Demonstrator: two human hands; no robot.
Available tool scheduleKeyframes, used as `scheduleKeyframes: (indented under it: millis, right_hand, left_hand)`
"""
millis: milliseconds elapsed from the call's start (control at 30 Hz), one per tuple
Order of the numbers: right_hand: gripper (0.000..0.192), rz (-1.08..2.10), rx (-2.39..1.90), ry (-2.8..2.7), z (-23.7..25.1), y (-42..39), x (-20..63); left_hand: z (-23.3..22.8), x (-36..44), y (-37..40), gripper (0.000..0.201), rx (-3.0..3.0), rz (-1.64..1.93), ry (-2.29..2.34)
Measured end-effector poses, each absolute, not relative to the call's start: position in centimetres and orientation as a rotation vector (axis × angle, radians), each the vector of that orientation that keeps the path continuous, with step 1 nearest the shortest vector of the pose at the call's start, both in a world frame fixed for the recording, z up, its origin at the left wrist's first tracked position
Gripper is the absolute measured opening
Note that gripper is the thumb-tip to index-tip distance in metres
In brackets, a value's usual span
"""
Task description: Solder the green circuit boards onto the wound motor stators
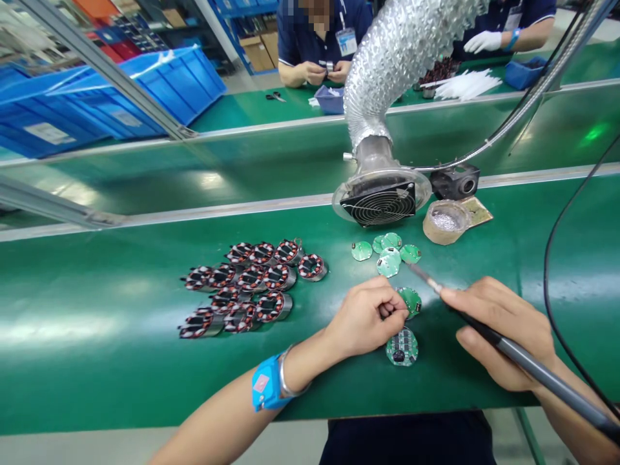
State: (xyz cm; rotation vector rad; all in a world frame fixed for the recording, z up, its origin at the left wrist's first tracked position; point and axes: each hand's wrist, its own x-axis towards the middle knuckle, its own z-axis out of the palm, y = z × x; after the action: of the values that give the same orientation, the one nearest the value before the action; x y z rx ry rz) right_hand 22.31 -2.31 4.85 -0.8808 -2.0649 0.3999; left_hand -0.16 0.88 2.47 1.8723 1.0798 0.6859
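My left hand [368, 316] pinches a round circuit board [411, 301] on the green worktop [121, 361], while my right hand [504, 332], clamped around a soldering iron [489, 332], holds its tip just above that board.

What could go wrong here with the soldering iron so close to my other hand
The soldering iron in the right hand has its tip right beside the left hand, which pinches a round green board; a slip could burn the fingers. The black cable looping past the right hand might snag and jerk the tip. Another board lies under the hands and could get knocked.
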Motion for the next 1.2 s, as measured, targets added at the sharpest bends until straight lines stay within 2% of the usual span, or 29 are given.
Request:
scheduleKeyframes:
  millis: [133,267,667,1200]
  right_hand:
    - [0.032,0.539,-0.838,-2.059,5.4,-3.2,22.7]
    - [0.026,0.573,-0.819,-2.086,5.5,-3.3,22.2]
    - [0.024,0.557,-0.822,-2.123,5.2,-3.6,22.0]
    - [0.028,0.304,-0.684,-2.302,5.7,-3.5,21.5]
  left_hand:
    - [2.4,-0.2,1.0,0.008,1.908,0.693,1.047]
    - [2.4,-0.3,1.0,0.009,1.977,0.711,1.039]
    - [2.2,-0.1,0.7,0.009,2.089,0.782,1.03]
    - [1.9,0.0,0.6,0.009,2.189,0.837,1.027]
